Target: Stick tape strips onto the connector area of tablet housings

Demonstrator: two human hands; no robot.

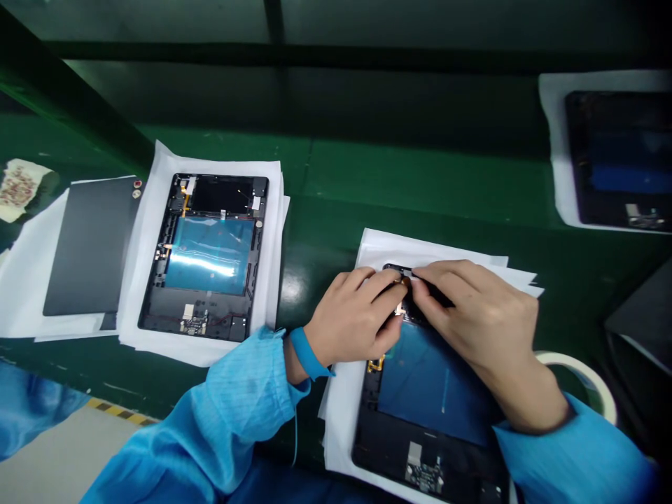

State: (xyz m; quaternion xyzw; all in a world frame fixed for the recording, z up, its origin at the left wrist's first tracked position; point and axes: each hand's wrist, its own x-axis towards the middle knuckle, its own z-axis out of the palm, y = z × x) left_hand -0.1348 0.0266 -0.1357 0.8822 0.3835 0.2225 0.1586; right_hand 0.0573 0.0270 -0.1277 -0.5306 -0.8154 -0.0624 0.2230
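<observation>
Left hand (357, 318), right hand (486, 315) close together, backs up; fingers (386, 285) bent, nearly meeting.

The bench (367, 168) carries three opened, blue-faced tablets (433, 392), one plain dark panel (87, 252) toward its left edge and one tape roll (605, 393) toward its right. Two hands show, and one wristband (309, 352). Overlapping white sheets (342, 413) defy exact counting.

I wear the one camera on my head, so it looks forward and steeply down onto the green tabletop (341, 175). It sits close: my left hand (357, 316) and right hand (480, 315) show large, right of centre, my sleeves (215, 406) entering below, with floor (73, 455) at lower left.
</observation>
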